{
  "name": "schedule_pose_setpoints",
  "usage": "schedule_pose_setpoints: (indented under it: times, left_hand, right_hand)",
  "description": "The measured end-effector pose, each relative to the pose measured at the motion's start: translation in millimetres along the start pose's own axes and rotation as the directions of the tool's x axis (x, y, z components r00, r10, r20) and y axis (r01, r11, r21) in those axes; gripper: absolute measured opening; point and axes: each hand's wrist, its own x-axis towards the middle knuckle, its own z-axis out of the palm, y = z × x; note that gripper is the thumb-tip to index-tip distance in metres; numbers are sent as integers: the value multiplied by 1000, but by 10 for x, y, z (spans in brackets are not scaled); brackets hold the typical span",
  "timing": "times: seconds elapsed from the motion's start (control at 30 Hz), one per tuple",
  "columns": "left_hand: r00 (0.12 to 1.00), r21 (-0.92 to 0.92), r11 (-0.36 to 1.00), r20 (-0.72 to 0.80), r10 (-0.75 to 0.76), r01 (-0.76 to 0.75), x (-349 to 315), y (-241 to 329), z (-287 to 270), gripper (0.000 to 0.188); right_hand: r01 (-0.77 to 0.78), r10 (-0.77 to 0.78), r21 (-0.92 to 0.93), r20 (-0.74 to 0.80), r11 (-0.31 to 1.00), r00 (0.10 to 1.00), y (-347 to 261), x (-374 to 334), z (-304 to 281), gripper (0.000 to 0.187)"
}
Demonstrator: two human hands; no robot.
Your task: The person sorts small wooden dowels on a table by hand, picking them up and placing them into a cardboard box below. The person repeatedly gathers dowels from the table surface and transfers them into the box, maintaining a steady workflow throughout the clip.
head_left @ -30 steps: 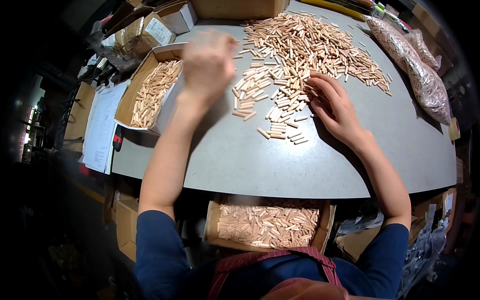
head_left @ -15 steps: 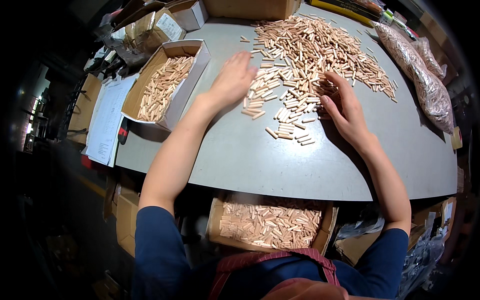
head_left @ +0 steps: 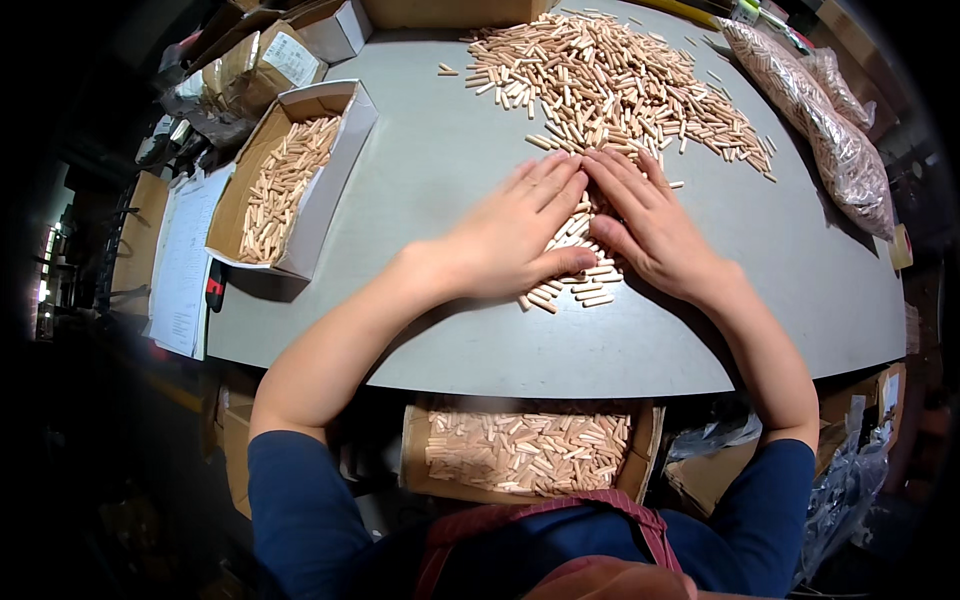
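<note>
The left of two head-worn fisheye cameras was directed steeply downward and forward, at close range, placing the left hand (head_left: 505,235) and the right hand (head_left: 652,225) in the upper central frame over the grey tabletop (head_left: 480,350), whose near edge curved across the lower half.

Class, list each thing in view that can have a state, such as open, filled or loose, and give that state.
Small pale wooden pegs: loose, heaped on the smooth grey table
Bare left hand: open, curved beside pegs
Bare right hand: open, curved beside pegs
White-sided cardboard box: open, partly filled with pegs
Brown cardboard box below the table: open, pegs inside
Long clear plastic bag: filled, closure unclear
</note>
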Motion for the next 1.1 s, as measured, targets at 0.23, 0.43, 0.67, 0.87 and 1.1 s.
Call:
schedule_pose_setpoints:
  times: [0.23,0.43,0.67,0.87,1.1]
  left_hand:
    - [978,53,979,-89,-191,196,-61,-365,26,77]
    - [962,39,968,-128,-241,248,-78,-453,-15,73]
    - [954,-129,961,-144,-261,244,-51,-441,-47,75]
    - [998,-123,992,-65,-2,-6,20,-203,-102,73]
    - [995,26,996,65,78,-79,-28,-96,-78,68]
  right_hand:
    - [48,-31,-107,160,993,987,-138,-93,-104,74]
    - [140,-109,-118,232,983,967,-316,-128,-91,84]
    - [-30,32,-100,19,995,999,62,-81,-88,83]
    - [-164,217,215,-256,963,942,343,-66,-167,54]
    - [-86,131,161,-291,983,948,394,-68,-166,37]
